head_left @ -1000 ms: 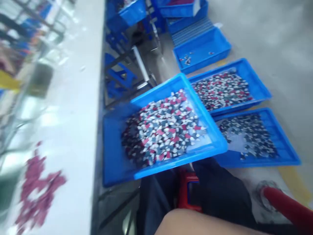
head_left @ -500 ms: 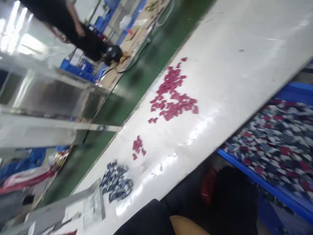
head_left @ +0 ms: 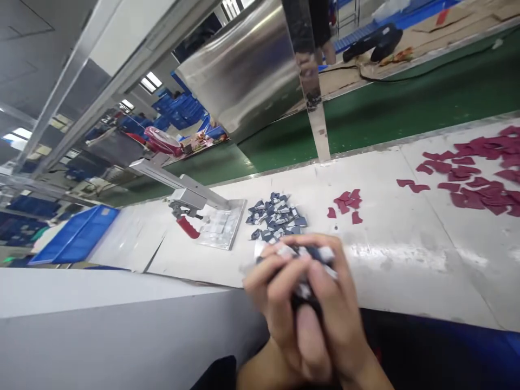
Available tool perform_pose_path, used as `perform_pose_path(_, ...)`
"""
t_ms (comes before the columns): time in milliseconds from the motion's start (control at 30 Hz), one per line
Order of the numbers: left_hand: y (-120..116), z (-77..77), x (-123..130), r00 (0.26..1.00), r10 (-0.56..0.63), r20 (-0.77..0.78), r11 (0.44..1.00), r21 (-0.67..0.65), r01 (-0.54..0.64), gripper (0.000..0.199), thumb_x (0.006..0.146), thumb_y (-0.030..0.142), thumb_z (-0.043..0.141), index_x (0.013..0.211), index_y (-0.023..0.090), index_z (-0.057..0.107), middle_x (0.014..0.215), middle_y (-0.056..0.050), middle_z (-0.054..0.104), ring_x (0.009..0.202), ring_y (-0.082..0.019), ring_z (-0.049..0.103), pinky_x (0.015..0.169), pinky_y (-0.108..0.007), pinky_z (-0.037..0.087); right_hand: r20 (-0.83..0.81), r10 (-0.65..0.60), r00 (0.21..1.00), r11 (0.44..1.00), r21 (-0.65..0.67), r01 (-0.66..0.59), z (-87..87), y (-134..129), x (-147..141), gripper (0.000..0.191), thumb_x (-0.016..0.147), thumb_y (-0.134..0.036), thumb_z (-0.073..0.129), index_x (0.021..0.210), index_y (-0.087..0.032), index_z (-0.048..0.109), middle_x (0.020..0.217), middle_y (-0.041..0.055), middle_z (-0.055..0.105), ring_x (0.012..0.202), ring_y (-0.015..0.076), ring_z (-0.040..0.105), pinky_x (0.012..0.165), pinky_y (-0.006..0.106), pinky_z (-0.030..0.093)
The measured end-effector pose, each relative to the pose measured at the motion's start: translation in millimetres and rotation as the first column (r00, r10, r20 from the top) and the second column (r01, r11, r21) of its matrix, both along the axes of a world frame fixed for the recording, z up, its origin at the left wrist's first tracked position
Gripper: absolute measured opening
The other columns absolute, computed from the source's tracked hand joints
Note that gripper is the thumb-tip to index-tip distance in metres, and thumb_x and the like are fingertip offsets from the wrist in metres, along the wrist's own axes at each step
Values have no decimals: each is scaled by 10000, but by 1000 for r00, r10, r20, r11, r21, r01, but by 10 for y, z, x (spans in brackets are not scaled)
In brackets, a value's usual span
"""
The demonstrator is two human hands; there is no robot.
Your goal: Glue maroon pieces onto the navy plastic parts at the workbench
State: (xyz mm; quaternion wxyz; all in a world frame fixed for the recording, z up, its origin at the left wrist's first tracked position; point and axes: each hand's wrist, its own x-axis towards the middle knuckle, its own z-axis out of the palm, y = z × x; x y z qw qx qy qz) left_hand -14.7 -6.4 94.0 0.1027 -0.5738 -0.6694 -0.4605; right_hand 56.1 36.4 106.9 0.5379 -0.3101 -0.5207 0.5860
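Note:
My left hand (head_left: 276, 303) and my right hand (head_left: 339, 309) are cupped together above the near edge of the white table (head_left: 377, 271). Between them they hold a clump of small dark-grey and white pieces (head_left: 303, 260), partly hidden by the fingers. Just beyond my hands, a heap of similar grey and white pieces (head_left: 276, 214) lies on the table. To its right is a small group of maroon pieces (head_left: 345, 203). A larger spread of maroon pieces (head_left: 475, 173) lies farther right.
Left of the grey heap stands a metal clamp fixture (head_left: 221, 227) with a red handle (head_left: 187, 228). A blue tray (head_left: 77, 235) rests at the far left. A metal post (head_left: 319, 124) rises at the table's back edge, beside the green belt (head_left: 390, 116).
The view has swung left and levelled out. Both hands have come into view, closed around a clump of grey and white pieces. The blue bin of mixed pieces has left the picture.

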Motion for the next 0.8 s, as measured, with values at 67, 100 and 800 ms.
perform_pose_path(67,78,-100,-310,996,30,87,995,93,-39,474,1055,367,330,1410,427,638,1362,-110,613,1371,-371,594,1243,-717,502,-68,32,997,998,-59,-36,-52,45,-273,243,1105,-332,507,1277,-406,662,1294,38,780,1193,278,793,1024,505,702)
perform_pose_path(100,141,-189,-457,993,19,119,991,128,-34,448,1045,348,320,1352,388,644,1320,-108,611,1326,-354,610,1215,-674,529,-64,28,998,998,-57,-31,-127,83,-420,225,1084,-328,546,1263,-390,667,1308,42,775,1233,284,774,1074,517,676)
perform_pose_path(800,736,-665,-1279,944,330,24,886,-352,-301,542,1100,387,319,1439,196,697,1765,-199,405,1682,-424,316,1361,-730,154,618,-474,627,823,565,66,-855,673,-994,389,1173,-374,502,1403,-193,758,1734,152,530,1655,349,420,1388,610,340)
